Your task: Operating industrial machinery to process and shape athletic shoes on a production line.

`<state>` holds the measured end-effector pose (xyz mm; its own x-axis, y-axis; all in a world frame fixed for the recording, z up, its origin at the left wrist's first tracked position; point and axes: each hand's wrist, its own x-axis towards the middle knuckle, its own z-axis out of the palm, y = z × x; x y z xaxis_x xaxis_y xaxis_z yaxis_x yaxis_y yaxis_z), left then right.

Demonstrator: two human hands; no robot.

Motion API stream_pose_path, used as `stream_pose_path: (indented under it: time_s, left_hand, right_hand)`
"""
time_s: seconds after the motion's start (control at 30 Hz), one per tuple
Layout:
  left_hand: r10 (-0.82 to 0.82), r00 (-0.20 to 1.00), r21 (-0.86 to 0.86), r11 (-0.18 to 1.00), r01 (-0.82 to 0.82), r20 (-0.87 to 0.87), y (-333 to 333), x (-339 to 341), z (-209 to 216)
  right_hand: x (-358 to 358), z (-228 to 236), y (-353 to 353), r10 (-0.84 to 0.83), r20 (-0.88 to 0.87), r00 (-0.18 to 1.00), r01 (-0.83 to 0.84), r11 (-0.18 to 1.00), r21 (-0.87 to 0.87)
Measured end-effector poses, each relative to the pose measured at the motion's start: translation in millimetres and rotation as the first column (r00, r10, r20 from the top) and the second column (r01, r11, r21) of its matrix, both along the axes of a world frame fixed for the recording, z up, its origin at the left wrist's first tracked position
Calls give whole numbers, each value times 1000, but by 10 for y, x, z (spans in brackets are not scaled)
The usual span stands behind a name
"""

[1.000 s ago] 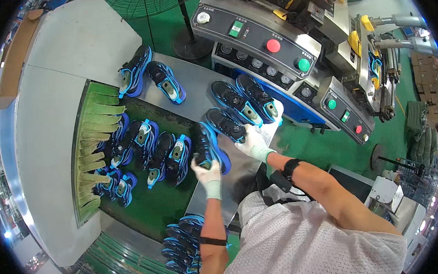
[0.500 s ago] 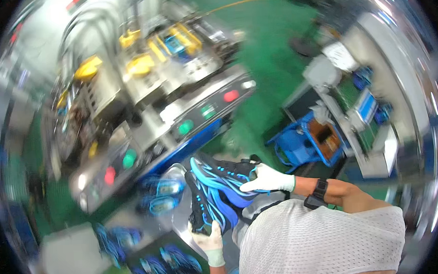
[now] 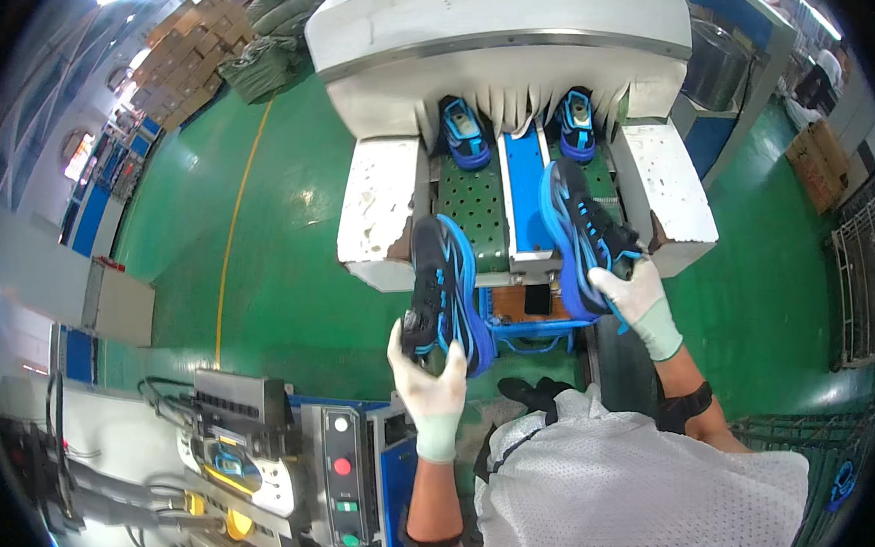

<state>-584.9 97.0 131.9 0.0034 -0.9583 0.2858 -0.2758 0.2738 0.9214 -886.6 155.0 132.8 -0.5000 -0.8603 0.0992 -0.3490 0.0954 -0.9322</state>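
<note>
My left hand [image 3: 430, 386], in a white glove, is closed round the heel end of a black and blue sports shoe [image 3: 432, 284]. My right hand [image 3: 640, 306], gloved too, grips a matching shoe [image 3: 577, 223] by its heel end. Both shoes are tilted on their sides, toes pointing away from me, soles partly showing. The right shoe overlaps the near end of the conveyor; the left one hangs by its front left corner. Farther in, one blue and black shoe [image 3: 466, 136] and another shoe [image 3: 576, 127] stand on two green perforated belts [image 3: 471, 206], at a slit curtain.
A white machine housing [image 3: 502, 9] rises over the belts, with a blue strip [image 3: 527, 193] between the lanes. Below its front is a blue-framed cart [image 3: 532, 340]. A control panel [image 3: 343, 480] and clamping machine stand at lower left. Boxes [image 3: 820, 165] lie at far right.
I have turned from the clamping machine to the conveyor. The two shoes, close together before, are now held apart and stretched out ahead, one in each hand.
</note>
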Motion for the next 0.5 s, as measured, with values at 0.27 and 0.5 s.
stream_pose_path:
  time_s: [0.27, 0.5]
  left_hand:
    - [-183, 918, -27, 978, 206, 352, -1417, -1549, -439]
    - [-57, 978, -1, 998, 58, 198, -2438, -2079, -599]
  right_hand:
    - [-910, -462, -1157, -269, -328, 906, 336, 926, 170]
    - [-1398, -520, -2455, -275, -544, 793, 391, 914, 108]
